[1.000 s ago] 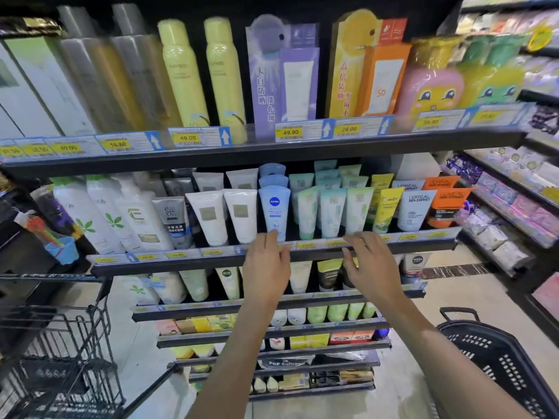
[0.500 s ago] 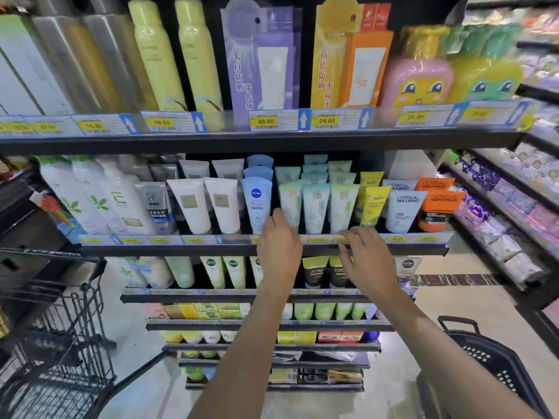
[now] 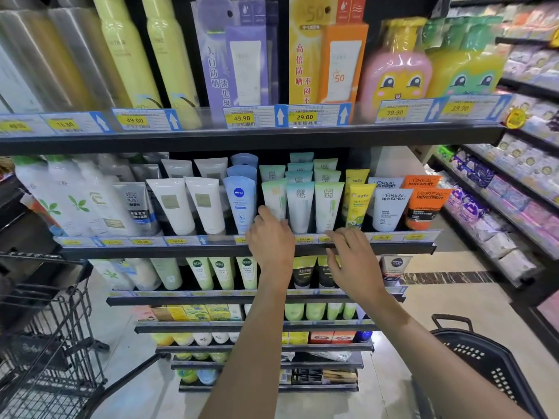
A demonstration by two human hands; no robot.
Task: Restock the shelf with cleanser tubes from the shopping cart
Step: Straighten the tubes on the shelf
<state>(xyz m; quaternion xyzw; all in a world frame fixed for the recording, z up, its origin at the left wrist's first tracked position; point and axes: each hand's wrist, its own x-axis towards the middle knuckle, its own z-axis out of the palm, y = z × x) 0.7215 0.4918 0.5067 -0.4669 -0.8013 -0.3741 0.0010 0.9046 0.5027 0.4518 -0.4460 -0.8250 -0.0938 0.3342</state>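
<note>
In the head view, both hands reach up to the second shelf (image 3: 248, 252) of a store rack packed with upright tubes. The left hand (image 3: 272, 240) is raised in front of the price rail, its fingers lying against the lower part of a pale green cleanser tube (image 3: 273, 198) in the front row; whether the fingers curl round that tube or only touch it cannot be told, since the back of the hand hides them. The right hand (image 3: 352, 258) hangs just beside it with its fingers spread and relaxed, fingertips at the shelf's front edge, holding nothing. The green tube stands with two similar tubes (image 3: 314, 204) to its right, more of the same kind ranked behind them. Just left of the group is a blue tube (image 3: 240, 201), and beyond that two white tubes (image 3: 187, 204). To the right stand a yellow tube (image 3: 358, 204), a white tube and an orange tube (image 3: 423, 207). The shopping cart (image 3: 45, 343) shows at the lower left, its wire basket dark, and a black hand basket (image 3: 472, 361) sits on the floor at the lower right.
</note>
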